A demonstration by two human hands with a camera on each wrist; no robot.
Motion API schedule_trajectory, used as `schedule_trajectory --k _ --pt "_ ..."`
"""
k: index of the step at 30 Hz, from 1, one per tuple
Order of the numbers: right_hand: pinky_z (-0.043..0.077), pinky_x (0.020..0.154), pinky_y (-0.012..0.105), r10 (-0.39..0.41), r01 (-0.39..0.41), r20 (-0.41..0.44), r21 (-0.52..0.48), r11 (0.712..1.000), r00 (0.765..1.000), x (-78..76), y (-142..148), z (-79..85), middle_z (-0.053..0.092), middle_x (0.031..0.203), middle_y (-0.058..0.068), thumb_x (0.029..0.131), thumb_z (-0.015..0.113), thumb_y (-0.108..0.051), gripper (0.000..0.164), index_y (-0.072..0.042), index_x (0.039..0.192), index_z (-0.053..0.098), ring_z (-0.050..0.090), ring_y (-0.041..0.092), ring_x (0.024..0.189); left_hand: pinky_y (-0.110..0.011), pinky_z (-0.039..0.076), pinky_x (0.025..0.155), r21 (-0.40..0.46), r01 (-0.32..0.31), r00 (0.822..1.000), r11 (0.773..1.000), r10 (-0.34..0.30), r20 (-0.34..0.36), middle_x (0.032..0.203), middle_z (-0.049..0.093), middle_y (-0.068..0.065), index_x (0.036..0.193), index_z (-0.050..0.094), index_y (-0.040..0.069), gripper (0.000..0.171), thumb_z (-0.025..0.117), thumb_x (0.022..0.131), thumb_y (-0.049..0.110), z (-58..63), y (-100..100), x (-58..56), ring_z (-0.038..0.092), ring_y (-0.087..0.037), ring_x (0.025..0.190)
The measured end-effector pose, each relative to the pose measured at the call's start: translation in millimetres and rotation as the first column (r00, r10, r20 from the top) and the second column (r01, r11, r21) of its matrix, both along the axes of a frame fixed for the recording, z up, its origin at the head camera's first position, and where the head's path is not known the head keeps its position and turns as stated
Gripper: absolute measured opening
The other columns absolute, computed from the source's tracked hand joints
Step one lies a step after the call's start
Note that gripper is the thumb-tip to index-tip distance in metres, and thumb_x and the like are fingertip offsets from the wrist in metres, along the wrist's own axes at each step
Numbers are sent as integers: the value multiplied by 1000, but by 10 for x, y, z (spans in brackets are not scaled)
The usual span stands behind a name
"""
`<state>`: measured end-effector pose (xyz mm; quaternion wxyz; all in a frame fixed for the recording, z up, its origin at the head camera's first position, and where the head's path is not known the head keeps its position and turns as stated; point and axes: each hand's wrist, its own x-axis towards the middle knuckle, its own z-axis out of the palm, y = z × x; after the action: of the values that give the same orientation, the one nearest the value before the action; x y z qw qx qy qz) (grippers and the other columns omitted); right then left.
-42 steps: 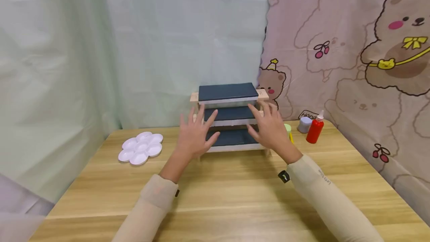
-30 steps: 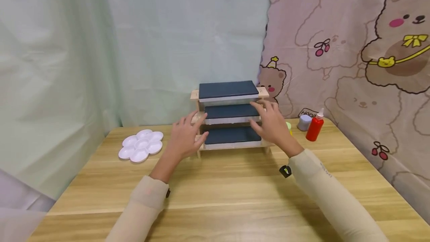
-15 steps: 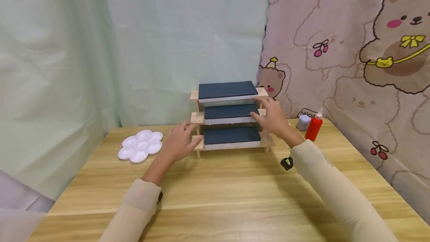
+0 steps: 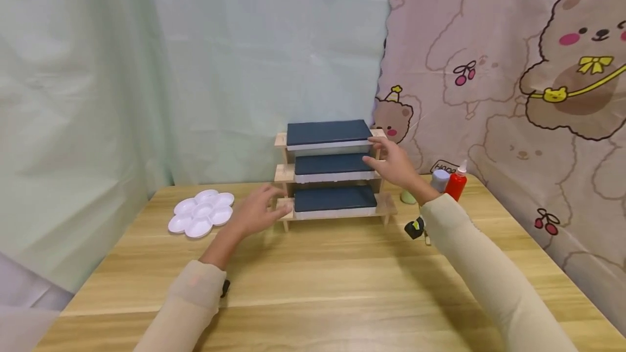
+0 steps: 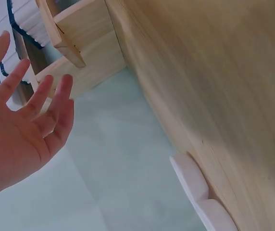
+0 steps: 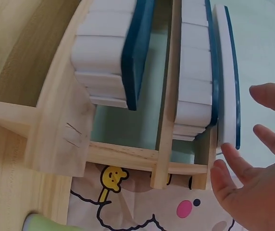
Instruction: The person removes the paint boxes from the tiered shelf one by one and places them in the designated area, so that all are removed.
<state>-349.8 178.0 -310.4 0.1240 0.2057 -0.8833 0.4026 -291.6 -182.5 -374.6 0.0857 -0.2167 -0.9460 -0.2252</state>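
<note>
A three-tier wooden rack (image 4: 285,173) stands at the back of the table, with one flat white box with a dark blue lid on each tier: a top box (image 4: 329,133), a middle box (image 4: 334,165) and a bottom box (image 4: 335,200). Just left of the lowest tier is my left hand (image 4: 256,211), fingers loosely bent and holding nothing; the left wrist view shows this palm (image 5: 22,137) bare. My right hand (image 4: 395,166) is at the rack's upper right, thumb and fingers apart. In the right wrist view its fingertips lie close to the top box's end (image 6: 228,96); contact is unclear.
A white flower-shaped palette (image 4: 202,212) lies on the table (image 4: 313,287) at the left. Right of the rack stand a red squeeze bottle (image 4: 456,184), a small lavender jar (image 4: 440,180) and a pale green object (image 4: 408,198), partly behind my right arm. Curtains hang behind.
My left hand has moved left and down from in front of the rack. My right hand has risen from the middle tier to beside the top box. The boxes stay in place.
</note>
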Motion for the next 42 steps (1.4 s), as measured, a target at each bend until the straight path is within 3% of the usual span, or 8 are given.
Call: schedule_trajectory --k 5,12,21,30,42 --pt "45 93 54 19 -19 -11 -14 1000 1000 -33 -20 54 57 129 23 96 68 -20 55 -5 145 47 56 39 110 -51 51 83 0 22 999 1000 -22 41 134 55 -14 135 61 13 50 64 96 44 2 -45 10 63 -32 102" --pt "43 99 58 32 -32 29 -20 999 999 -70 -19 116 56 130 27 97 66 -18 56 -7 147 44 54 43 120 -51 51 87 -16 28 994 999 -26 105 135 54 -13 134 62 16 48 67 94 42 -28 -72 -15 63 -32 104" --pt "44 98 54 34 -32 75 -35 999 997 -167 24 108 54 131 31 97 65 -14 58 -4 148 40 54 40 116 -54 48 94 -42 51 991 998 -45 128 141 51 -19 132 64 17 48 69 92 42 -83 -87 -52 60 -36 112" --pt "53 88 47 25 -18 136 -51 999 990 -267 56 33 58 127 23 99 62 -16 54 -8 149 41 64 35 106 -56 42 102 -45 74 986 996 -66 150 144 48 -23 128 66 15 44 73 90 36 -188 -56 -97 52 -41 124" --pt "57 83 41 17 -8 118 -77 997 993 -337 20 53 62 119 23 98 62 -7 51 -7 146 46 68 33 97 -57 40 104 -71 94 984 993 -81 161 145 46 -24 133 63 12 46 70 93 34 -162 -75 -131 50 -42 128"
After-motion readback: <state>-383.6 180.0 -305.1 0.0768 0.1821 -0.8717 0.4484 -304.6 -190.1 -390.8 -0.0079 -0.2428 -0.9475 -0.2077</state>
